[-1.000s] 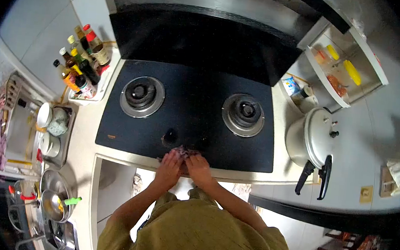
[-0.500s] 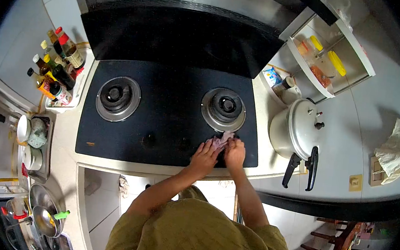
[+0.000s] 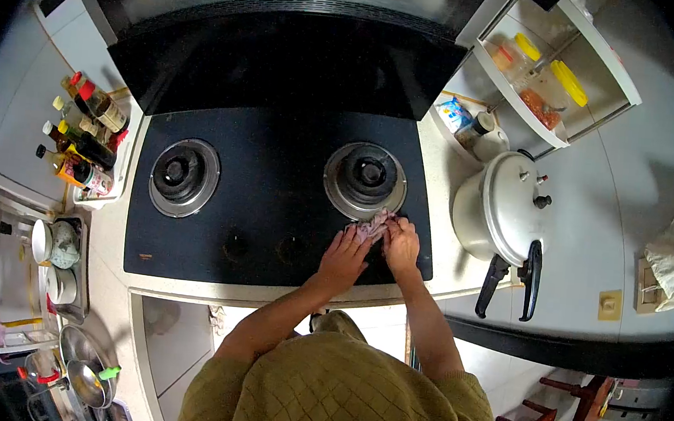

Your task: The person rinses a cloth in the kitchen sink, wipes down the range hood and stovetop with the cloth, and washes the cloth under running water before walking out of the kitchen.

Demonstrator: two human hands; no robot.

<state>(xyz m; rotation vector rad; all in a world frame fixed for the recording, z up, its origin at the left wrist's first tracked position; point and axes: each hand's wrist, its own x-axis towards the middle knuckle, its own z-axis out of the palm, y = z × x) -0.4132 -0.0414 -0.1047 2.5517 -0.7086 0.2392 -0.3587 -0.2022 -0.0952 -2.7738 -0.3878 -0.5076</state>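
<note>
A pinkish-purple cloth (image 3: 374, 227) lies bunched on the black glass cooktop (image 3: 266, 196), against the near right edge of the right burner (image 3: 365, 181). My right hand (image 3: 402, 247) grips its right side with curled fingers. From the left, my left hand (image 3: 344, 258) holds the other side of the cloth, fingers pressed onto it. Across the cooktop sits the left burner (image 3: 184, 178), a black cap in a metal ring. Two control knobs, dimly visible, lie near the front edge, left of my hands.
To the right stands a pressure cooker (image 3: 502, 205), its black handles pointing toward me. Above it is a corner shelf (image 3: 523, 94) with yellow-lidded jars. Several sauce bottles (image 3: 87, 136) fill a tray on the left. Bowls (image 3: 62, 286) and pans (image 3: 88, 365) sit on the left counter.
The view has turned slightly. Both hands and the cloth have shifted a little away from me, closer to the right burner's ring, and the cloth looks more bunched.
</note>
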